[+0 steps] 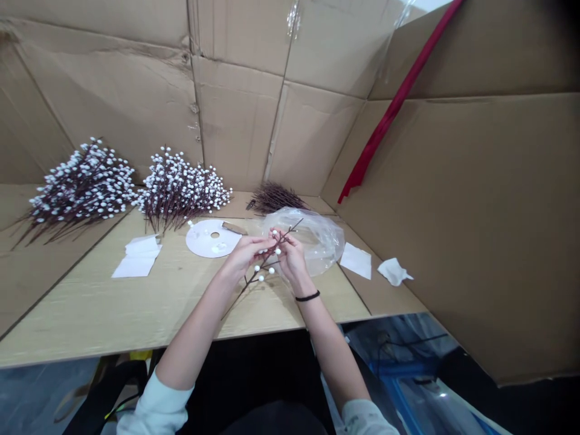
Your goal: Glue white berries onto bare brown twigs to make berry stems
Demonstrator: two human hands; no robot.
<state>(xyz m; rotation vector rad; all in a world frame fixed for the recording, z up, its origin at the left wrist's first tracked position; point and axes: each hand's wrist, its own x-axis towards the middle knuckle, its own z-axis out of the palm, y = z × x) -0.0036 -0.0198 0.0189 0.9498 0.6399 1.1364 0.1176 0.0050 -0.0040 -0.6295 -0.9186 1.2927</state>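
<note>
Pale sleeves (156,408) come in at the very bottom of the view, bare forearms running up over the front edge of a light wooden tabletop (113,308), and both hands are right in on the action! The left hand (244,254) and the right hand (292,257), a black wristband (308,296) on that wrist, pinch in narrow, fingertips almost meeting on a thin brown berry sprig (265,264) dotted with white beads. Its lower end trails down-left over the wood, its tip pokes up past the fingers. Good handling here looks like a light pinch on bare stem, clear of the beads, so nothing gets crushed. Just behind sits a crumpled clear plastic bag (319,238), with a white card disc (212,238) to its left, loose white paper sheets (138,257) further left, and a crumpled tissue (393,272) off to the right. Farther back, two big bunches of white-beaded sprigs (84,184) and a dark twig bundle (274,198) lie against cardboard walls (453,181), a red strip (389,115) climbing the right-hand corner.
</note>
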